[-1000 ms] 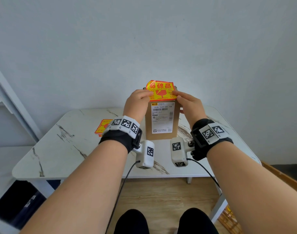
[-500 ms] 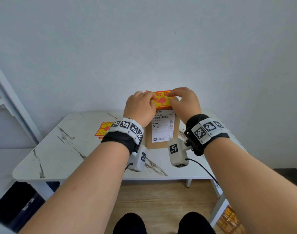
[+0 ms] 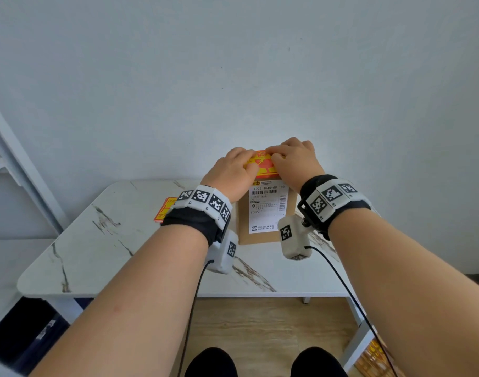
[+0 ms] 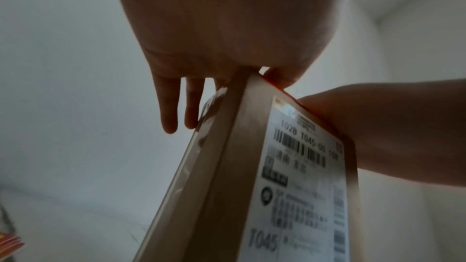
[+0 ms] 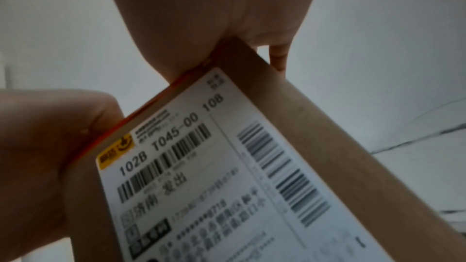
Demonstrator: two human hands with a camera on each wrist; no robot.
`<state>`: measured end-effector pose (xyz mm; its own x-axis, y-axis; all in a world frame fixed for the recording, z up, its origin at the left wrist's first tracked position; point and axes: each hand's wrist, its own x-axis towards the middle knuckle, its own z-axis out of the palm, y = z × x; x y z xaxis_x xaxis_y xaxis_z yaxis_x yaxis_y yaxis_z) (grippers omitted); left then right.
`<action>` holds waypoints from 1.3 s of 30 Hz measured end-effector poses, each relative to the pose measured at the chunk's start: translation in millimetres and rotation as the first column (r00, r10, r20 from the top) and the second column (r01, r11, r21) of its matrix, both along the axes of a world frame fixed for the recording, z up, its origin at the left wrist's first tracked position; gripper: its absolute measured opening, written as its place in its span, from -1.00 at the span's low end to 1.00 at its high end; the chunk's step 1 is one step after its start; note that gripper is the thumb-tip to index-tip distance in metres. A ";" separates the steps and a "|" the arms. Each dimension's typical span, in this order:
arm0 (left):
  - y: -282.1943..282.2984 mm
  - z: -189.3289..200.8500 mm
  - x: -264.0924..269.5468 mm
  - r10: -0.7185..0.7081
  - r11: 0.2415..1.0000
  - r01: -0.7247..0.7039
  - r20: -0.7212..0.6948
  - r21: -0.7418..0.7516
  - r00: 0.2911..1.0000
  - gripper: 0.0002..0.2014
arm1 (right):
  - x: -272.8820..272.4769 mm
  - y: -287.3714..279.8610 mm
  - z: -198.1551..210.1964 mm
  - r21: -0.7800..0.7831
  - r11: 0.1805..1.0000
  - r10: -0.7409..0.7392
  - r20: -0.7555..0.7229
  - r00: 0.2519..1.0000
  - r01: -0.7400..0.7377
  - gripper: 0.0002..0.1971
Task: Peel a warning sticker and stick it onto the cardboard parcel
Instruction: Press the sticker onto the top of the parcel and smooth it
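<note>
The brown cardboard parcel [image 3: 293, 205] stands upright on the marble table [image 3: 118, 246], its white shipping label [image 3: 268, 210] facing me. The yellow and red warning sticker [image 3: 264, 166] lies on the parcel's front face at the top edge, above the label. My left hand [image 3: 230, 172] and right hand [image 3: 295, 161] both clamp the parcel's top, thumbs pressing the sticker on the front, fingers hooked over to the back. In the left wrist view, the fingers [image 4: 169, 115] hang behind the parcel [image 4: 227, 186]. A thin orange sticker edge [image 5: 151, 105] shows above the label in the right wrist view.
A stack of more warning stickers [image 3: 163, 212] lies on the table to the left of the parcel. A white shelf frame [image 3: 18, 164] stands at the far left. The wall is close behind the table. My knees and wooden floor show below the table's near edge.
The sticker, held above the parcel's top a second ago, has come down onto the front face. Both hands have moved down and forward over the top edge and now press it.
</note>
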<state>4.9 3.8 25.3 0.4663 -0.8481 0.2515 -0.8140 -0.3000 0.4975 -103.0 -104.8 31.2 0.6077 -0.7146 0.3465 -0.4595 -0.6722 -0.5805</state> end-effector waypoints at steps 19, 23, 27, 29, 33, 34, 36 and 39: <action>-23.1 12.2 -1.6 0.097 0.990 -0.090 -0.063 0.109 0.993 -0.58 | 8.5 -15.6 12.4 0.042 0.999 0.021 -0.114 0.993 -0.017 -0.61; -23.5 9.8 -2.6 0.090 0.989 -0.086 -0.032 0.121 0.995 -0.49 | 10.3 -14.4 9.5 0.157 0.988 0.017 -0.045 0.999 -0.010 -0.59; -22.6 9.0 -0.8 0.047 0.991 -0.042 -0.031 0.130 0.998 -0.49 | 11.2 -10.9 6.2 0.244 0.970 -0.022 0.043 0.999 0.010 -0.59; -23.1 9.6 -1.6 0.046 0.990 -0.041 -0.034 0.137 0.998 -0.51 | 9.1 -9.5 6.1 0.248 0.969 -0.029 0.035 0.999 0.020 -0.60; -23.8 13.8 -4.2 0.066 0.980 -0.057 -0.041 0.193 0.997 -0.52 | 8.5 -8.7 6.0 0.239 0.971 -0.027 -0.010 1.000 0.028 -0.59; -22.9 15.5 -4.2 0.066 0.976 -0.061 -0.017 0.209 0.998 -0.53 | 9.4 -9.7 6.0 0.247 0.969 -0.028 -0.002 1.000 0.027 -0.59; -23.1 18.6 -4.2 0.045 0.978 -0.050 0.031 0.203 0.999 -0.57 | 10.8 -10.4 6.6 0.274 0.961 -0.034 0.033 0.999 0.023 -0.58; -24.8 17.4 0.9 0.027 0.967 -0.059 0.131 0.246 0.991 -0.61 | 10.5 -12.3 5.1 0.344 0.938 -0.007 0.119 0.993 -0.034 -0.59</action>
<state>5.8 -21.1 42.7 0.4821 -0.8710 0.0940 -0.8486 -0.4377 0.2972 -92.6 -117.1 36.3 0.5884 -0.7948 0.1486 -0.3671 -0.4264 -0.8267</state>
